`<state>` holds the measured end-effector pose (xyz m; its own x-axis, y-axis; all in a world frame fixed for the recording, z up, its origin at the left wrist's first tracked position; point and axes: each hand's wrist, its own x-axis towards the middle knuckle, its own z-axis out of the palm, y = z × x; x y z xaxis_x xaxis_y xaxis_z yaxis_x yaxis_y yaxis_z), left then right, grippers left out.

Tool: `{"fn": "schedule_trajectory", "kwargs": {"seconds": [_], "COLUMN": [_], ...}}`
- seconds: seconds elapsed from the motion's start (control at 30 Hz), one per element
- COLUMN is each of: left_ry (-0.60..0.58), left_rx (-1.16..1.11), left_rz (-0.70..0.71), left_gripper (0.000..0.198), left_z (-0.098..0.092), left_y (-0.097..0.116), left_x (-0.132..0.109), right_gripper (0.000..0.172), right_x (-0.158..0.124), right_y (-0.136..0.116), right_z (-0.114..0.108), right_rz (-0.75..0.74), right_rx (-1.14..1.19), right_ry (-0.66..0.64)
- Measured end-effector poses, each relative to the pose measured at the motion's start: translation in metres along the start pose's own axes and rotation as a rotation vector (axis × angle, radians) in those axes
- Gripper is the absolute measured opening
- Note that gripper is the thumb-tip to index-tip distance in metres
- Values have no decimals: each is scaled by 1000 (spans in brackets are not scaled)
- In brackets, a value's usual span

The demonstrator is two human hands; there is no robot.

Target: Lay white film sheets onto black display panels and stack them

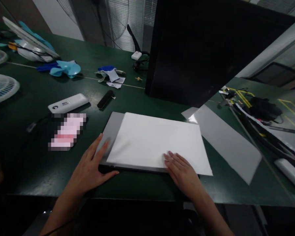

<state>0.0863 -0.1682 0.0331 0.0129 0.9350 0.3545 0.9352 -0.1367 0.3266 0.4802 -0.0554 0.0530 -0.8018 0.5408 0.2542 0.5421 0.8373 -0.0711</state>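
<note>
In the head view a flat grey slab like a closed laptop (114, 124) lies near the table's front edge. A white sheet of paper (154, 141) covers most of it, leaving a grey strip bare at the left and hanging past the right side. My left hand (93, 167) is at the slab's left front corner, fingers spread, with fingertips over the grey strip and the thumb along the front edge. Stretched out over the paper's lower right part, the fingers of my right hand (178, 165) rest on it. Neither hand grasps anything.
Behind the paper stands a large black monitor-like panel (199, 59). To its right lies a pale flat sheet (228, 141). A white power bank (68, 103), a pixelated pink rectangle (68, 132) and a black slim object (105, 99) are at left. Fan parts (67, 68) lie farther back.
</note>
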Motion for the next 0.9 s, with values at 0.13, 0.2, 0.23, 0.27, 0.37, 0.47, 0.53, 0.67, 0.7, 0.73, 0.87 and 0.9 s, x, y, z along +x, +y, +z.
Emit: {"fn": "schedule_trajectory", "kwargs": {"seconds": [0.13,0.2,0.23,0.27,0.37,0.47,0.53,0.67,0.7,0.73,0.87,0.9], "left_ry": [57,36,24,16,-4,-11,-7,-3,-3,-3,-33,-44], "left_rx": [26,54,61,64,66,64,61,48,48,51,72,74], "left_rz": [37,86,114,139,159,145,154,163,155,144,89,74], "left_gripper": [112,95,86,76,58,54,53,62,66,68,72,72], "left_z": [-3,-3,-3,-2,0,1,1,1,2,2,4,4], "left_y": [4,2,1,-1,-5,-5,-5,-6,-7,-7,-9,-9], "left_x": [0,0,0,0,1,2,1,0,-1,-1,-2,-2], "right_gripper": [27,29,30,31,34,39,43,68,77,84,88,87], "right_x": [23,29,31,32,32,23,9,-37,-50,-63,-94,-96], "right_y": [-35,-44,-48,-50,-48,-18,24,131,154,172,200,198], "right_z": [11,14,15,14,11,4,-1,-9,-10,-11,-5,-4], "right_rz": [-24,-13,-6,-2,-19,32,184,672,802,929,1163,1163], "right_rx": [105,126,131,135,170,170,102,-94,-160,-204,-181,-175], "right_ry": [-17,-24,-33,-43,-86,-97,-72,-2,-3,-28,-132,-134]}}
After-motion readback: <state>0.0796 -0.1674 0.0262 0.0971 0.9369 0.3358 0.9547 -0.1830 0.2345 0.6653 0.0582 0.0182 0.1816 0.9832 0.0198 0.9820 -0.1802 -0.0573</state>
